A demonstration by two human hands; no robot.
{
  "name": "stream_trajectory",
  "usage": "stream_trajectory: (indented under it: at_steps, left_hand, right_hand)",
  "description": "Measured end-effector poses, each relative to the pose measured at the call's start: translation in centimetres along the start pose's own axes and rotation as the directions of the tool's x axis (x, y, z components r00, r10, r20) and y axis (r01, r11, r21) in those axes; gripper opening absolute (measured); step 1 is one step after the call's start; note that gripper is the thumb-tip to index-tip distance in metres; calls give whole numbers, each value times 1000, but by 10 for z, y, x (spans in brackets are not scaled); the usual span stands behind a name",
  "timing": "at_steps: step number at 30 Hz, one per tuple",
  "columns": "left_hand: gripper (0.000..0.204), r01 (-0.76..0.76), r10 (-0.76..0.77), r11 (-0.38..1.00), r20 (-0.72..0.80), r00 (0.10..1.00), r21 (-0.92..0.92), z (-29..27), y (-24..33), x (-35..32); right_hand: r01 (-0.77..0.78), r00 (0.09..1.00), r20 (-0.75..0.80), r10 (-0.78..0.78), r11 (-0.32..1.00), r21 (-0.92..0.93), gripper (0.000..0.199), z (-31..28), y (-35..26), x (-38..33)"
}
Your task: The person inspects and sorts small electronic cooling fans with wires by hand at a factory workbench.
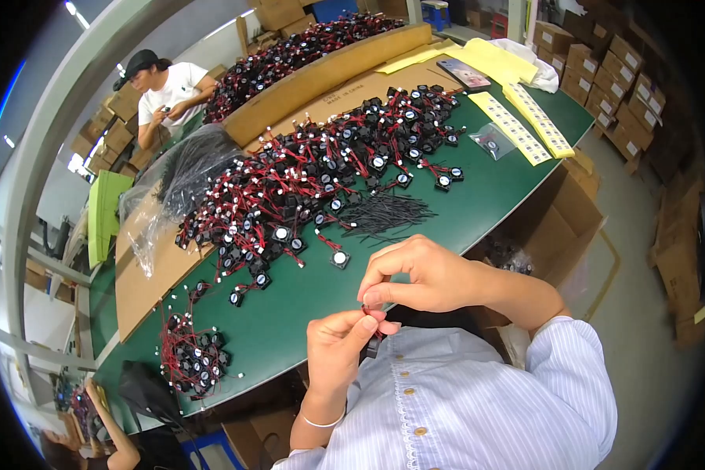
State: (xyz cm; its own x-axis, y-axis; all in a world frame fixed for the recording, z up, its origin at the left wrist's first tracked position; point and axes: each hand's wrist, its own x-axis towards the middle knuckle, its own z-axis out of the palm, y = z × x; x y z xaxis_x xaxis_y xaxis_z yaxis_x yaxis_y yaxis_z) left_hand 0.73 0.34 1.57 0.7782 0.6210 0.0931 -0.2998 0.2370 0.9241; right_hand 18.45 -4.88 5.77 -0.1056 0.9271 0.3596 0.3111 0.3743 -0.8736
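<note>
Close in front of my body, my left hand pinches the red wires of a small black fan, which hangs partly hidden below the fingers. Just above it, my right hand is closed in a pinch, its fingertips at the upper end of the wires; what sits between them is too small to make out. On the green table beyond lies a pile of thin black ties. A single fan with a white round label rests nearer to my hands. Behind it spreads a large heap of similar fans with red wires and white connectors.
A smaller fan cluster lies at the left of the green table. Yellow label sheets, a phone and a small clear bag lie at right. A long cardboard barrier fronts another heap. A person works opposite.
</note>
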Motion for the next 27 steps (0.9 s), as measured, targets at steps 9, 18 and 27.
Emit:
stream_trajectory:
  at_steps: [9, 18, 27]
  left_hand:
    - [14, 26, -26, 999, 11, 1000, -29, 0, -2, -2]
    - [10, 103, -103, 987, -3, 995, 123, 5, 4, 3]
    - [12, 60, -67, 992, 61, 996, 111, -9, -2, -7]
  right_hand:
    - [-14, 997, 80, 21, 996, -85, 13, -3, -8, 3]
    - [-89, 955, 267, 132, 982, -166, 14, -7, -11, 8]
    - [-71, 993, 90, 73, 997, -33, 11, 4, -3, -4]
